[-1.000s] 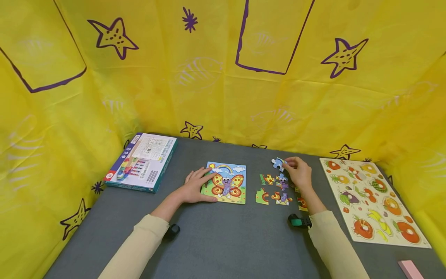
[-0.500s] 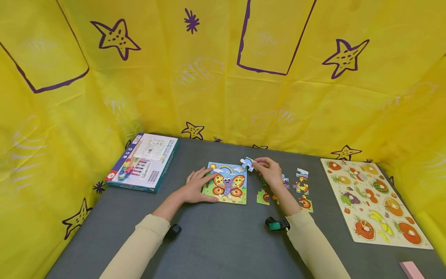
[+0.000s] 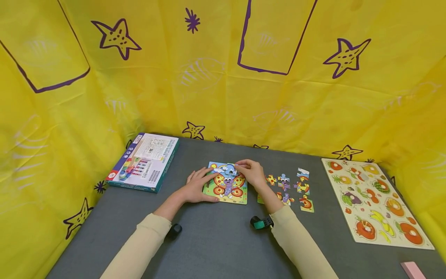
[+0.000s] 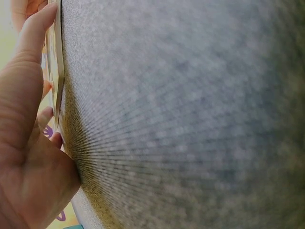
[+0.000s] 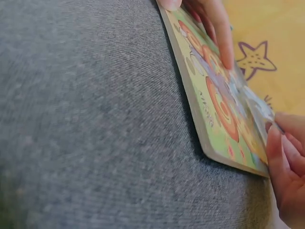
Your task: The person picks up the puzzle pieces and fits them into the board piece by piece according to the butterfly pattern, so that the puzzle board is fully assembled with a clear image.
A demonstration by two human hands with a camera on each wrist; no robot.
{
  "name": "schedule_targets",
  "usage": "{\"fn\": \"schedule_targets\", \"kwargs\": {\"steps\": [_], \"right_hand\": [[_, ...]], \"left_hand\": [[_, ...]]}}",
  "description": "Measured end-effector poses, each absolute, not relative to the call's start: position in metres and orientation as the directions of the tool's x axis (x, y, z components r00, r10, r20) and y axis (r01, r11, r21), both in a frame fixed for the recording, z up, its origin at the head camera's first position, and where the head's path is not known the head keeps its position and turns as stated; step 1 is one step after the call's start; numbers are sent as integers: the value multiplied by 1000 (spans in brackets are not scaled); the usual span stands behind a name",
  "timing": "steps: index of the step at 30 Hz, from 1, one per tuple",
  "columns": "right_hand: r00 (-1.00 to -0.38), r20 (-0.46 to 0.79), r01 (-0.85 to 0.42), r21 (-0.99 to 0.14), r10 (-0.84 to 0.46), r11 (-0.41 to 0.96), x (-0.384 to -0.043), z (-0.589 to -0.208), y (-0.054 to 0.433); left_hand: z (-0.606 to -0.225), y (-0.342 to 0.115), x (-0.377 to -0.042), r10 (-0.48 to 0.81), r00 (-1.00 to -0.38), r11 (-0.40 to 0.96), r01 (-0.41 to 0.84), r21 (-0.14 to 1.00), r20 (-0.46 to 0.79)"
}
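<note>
Puzzle board (image 3: 229, 190), thin, square and printed with an orange-winged butterfly under a rainbow, lies flat on the dark grey, cloth-textured tabletop (image 3: 209, 248), between the person's two bare hands. The left hand (image 3: 196, 188) is spread wide over the board's left side, fingertips on the printed face and thumb at the near-left corner, most likely as a steadying weight against sliding. The right hand (image 3: 251, 173) is drawn into a narrow pinch, thumb and fingers holding a small blue-and-white jigsaw piece (image 3: 229, 169) by its right side, probably so that the rest of its outline stays free. That piece is at the far part of the board, hiding some of the rainbow; the right wrist view shows it slanted, but whether it touches the board I cannot tell.

Loose, brightly printed jigsaw pieces (image 3: 283, 182) lie picture side up just right of the board, perhaps laid so for easy viewing and reach. Being square, the board has no clear long axis; its butterfly stands head away from the person, feet toward them. The pinched piece is too small and covered for its long axis to be told.
</note>
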State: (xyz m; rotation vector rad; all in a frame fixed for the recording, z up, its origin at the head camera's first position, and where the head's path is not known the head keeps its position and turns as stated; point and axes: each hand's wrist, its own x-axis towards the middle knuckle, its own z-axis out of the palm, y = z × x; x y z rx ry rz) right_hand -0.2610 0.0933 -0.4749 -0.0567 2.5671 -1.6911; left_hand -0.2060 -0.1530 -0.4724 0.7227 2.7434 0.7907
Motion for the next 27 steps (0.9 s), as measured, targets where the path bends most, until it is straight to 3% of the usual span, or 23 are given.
{"fn": "schedule_targets", "kwargs": {"steps": [17,27], "right_hand": [[-996,70,-88,-745,-54,661,-260,-470,76],[-994,104,-102,-711,-40,695,-260,-474,74]], "left_hand": [[-470,-144,-205,451,-888,799,357,483,-90],[-468,-130,-204,339,-930,874,256,413,-143]]}}
